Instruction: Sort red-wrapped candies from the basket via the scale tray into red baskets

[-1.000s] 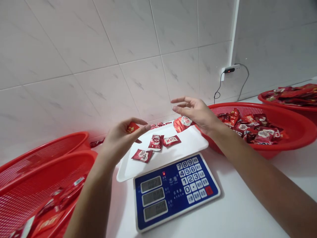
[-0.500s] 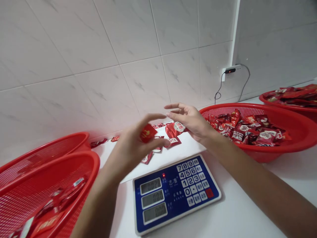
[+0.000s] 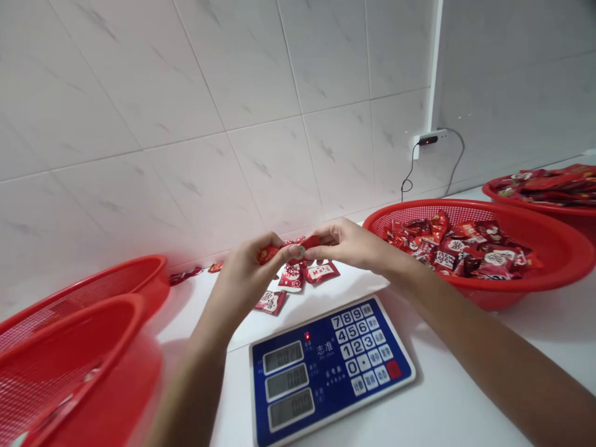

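Nearest, on a white table, sits a scale with a blue panel, a number pad, three dim displays and a small red light. To its left is a red basket with blurred packets in it.

Past the panel, on the scale's white tray, lie three red packets: one toward the front, then two side by side. Over the tray's far part, the left hand and right hand meet, fingertips close together. Each has its thumb and fingers pinched on red wrapping, a pale round spot showing between them; whether it is one packet or two, I cannot tell.

To the right stands another red basket, holding a heap of packets. Farther left is a second basket, with a few packets lying beside it near the wall. At far right, one more basket is piled high. Behind everything rises the tiled wall, bearing a socket with a black plug and a cord.
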The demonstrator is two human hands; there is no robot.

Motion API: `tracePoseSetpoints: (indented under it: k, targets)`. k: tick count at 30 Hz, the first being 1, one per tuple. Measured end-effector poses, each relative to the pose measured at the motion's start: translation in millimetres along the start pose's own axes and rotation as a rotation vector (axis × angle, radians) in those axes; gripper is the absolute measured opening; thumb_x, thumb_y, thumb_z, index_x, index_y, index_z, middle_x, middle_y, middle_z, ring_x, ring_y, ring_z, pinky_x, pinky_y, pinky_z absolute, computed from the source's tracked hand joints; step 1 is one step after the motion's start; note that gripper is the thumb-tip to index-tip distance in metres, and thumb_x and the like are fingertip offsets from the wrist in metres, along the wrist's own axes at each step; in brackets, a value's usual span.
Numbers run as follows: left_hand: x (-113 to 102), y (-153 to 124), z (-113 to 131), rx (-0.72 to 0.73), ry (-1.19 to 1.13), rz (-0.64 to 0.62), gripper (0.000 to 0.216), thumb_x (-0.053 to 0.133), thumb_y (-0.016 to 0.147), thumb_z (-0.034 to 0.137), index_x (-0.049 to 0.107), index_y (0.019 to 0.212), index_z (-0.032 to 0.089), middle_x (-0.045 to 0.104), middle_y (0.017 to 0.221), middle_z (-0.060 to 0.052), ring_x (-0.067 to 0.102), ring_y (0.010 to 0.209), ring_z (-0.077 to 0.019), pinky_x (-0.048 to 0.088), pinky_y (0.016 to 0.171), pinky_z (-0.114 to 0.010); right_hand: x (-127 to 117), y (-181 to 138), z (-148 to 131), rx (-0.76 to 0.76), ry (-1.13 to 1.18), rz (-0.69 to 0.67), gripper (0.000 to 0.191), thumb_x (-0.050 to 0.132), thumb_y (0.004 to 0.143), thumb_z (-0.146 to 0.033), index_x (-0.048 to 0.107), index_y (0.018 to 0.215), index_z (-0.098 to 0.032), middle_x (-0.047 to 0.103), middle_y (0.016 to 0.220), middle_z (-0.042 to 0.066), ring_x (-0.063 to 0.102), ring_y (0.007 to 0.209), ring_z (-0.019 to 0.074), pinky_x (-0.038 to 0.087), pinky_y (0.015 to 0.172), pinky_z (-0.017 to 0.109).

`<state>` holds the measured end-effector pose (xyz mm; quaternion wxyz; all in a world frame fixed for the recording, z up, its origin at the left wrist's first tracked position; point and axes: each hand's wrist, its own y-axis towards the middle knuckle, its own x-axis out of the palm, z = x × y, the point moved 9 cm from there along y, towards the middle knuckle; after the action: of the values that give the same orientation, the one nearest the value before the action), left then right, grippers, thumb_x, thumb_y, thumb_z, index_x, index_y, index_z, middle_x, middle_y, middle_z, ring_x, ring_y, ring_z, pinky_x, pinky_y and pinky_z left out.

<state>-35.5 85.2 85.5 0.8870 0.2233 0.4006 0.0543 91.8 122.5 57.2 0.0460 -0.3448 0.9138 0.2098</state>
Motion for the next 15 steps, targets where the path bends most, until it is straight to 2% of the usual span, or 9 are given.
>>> tracePoseSetpoints:
  k: [3, 7, 15]
  targets:
    - [7, 1, -4, -0.006, -0.037, -0.109, 0.034, 0.067, 0.075, 0.055, 0.07, 0.077, 0.021, 0.064, 0.066, -0.002, 0.053, 0.061, -0.0166, 0.035, 0.053, -0.025, 0, 2, 5, 0.006, -0.053, 0.01, 0.014, 0.066, 0.084, -0.019, 0.073, 0.095, -0.014, 0.074, 0.092, 0.008, 0.067, 0.088, 0.016, 0.05, 0.082, 0.029]
    - [7, 1, -5, -0.019, 0.025, -0.103, 0.037, 0.066, 0.074, 0.056, 0.066, 0.066, 0.02, 0.054, 0.054, 0.0, 0.044, 0.052, -0.014, 0.027, 0.048, -0.024, 2, 2, 12, 0.044, -0.119, 0.01, 0.02, 0.064, 0.086, -0.023, 0.072, 0.1, -0.013, 0.073, 0.091, 0.009, 0.067, 0.082, 0.0163, 0.05, 0.073, 0.029]
    - [15, 4, -4, -0.026, -0.015, -0.127, 0.034, 0.07, 0.068, 0.051, 0.065, 0.056, 0.019, 0.046, 0.048, 0.001, 0.035, 0.047, -0.0117, 0.021, 0.045, -0.024, 1, 6, 27, 0.074, -0.185, -0.025, 0.018, 0.066, 0.082, -0.024, 0.076, 0.093, -0.015, 0.074, 0.087, 0.007, 0.066, 0.081, 0.0151, 0.047, 0.072, 0.026]
